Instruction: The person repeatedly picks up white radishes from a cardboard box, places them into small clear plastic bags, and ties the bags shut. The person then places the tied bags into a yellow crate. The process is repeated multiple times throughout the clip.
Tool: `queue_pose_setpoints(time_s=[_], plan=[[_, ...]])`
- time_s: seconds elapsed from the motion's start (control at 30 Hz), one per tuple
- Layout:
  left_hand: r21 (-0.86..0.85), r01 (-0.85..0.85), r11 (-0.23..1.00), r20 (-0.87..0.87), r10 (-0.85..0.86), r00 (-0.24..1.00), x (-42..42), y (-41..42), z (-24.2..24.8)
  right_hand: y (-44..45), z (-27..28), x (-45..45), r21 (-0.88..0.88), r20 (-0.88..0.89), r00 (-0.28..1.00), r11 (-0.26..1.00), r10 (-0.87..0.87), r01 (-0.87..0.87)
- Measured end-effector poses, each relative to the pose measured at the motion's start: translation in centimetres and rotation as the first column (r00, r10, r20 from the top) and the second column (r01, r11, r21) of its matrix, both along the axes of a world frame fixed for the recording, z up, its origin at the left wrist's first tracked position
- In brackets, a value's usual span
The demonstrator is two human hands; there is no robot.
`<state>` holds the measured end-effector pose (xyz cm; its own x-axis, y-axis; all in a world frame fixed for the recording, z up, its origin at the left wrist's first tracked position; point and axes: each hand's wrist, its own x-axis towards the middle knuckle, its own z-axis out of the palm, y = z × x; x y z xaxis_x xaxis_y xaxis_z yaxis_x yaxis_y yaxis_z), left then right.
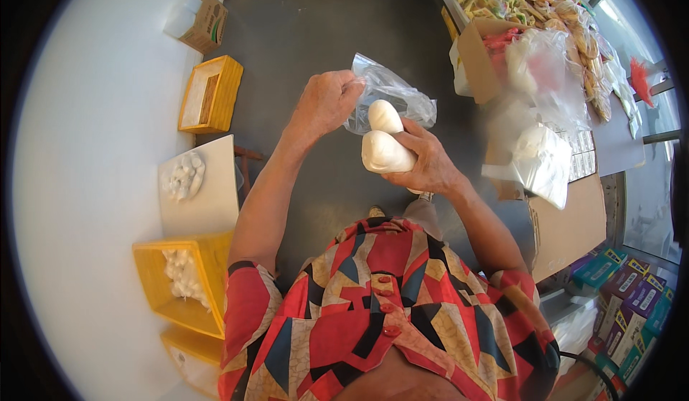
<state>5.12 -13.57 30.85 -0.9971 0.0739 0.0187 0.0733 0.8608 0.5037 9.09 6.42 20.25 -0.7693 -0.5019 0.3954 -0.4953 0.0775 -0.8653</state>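
Note:
In front of me my left hand (329, 102) is closed on the edge of a thin clear plastic bag (395, 90). The bag hangs to the right of that hand, and I cannot tell how wide its mouth is. My right hand (433, 158) grips white steamed buns; two show, an upper bun (383, 115) and a larger lower bun (386, 153). A bit of another white thing peeks out below this hand. The buns are right by the bag's near side, and the upper one overlaps it in view, so I cannot tell whether they touch.
At left, a yellow crate (210, 239) holds white lumps, beside a white board (215, 207) bearing a bag of white pieces (184, 176). A yellow bin (229, 99) and carton (211, 24) line the wall. Right are an open cardboard box (479, 67), packaged bread (586, 40) and colourful boxes (600, 269).

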Motion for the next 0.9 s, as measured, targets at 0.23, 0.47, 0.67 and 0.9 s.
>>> queue_pose_setpoints(time_s=[0.23,0.47,0.67,0.9], plan=[[0.155,-0.079,0.985,-0.084,0.093,0.992,3.9,-1.4,-3.9,-0.2,-3.0,0.5,0.334,0.118,0.961,0.922,-0.248,0.197],[0.169,0.024,0.985,-0.322,0.032,0.946,8.9,1.4,-8.1,-1.1,-5.1,-0.2,0.528,0.002,0.915,0.778,-0.403,0.341],[0.233,0.075,0.97,-0.38,0.02,0.925,10.4,2.1,-10.5,-0.6,-4.3,-0.7,0.297,0.304,0.878,0.913,-0.369,0.281],[-0.072,0.253,0.965,-0.213,-0.263,0.941,14.2,3.2,-13.6,-1.1,-5.1,-1.2,-0.148,0.87,0.493,0.933,-0.035,0.327]])
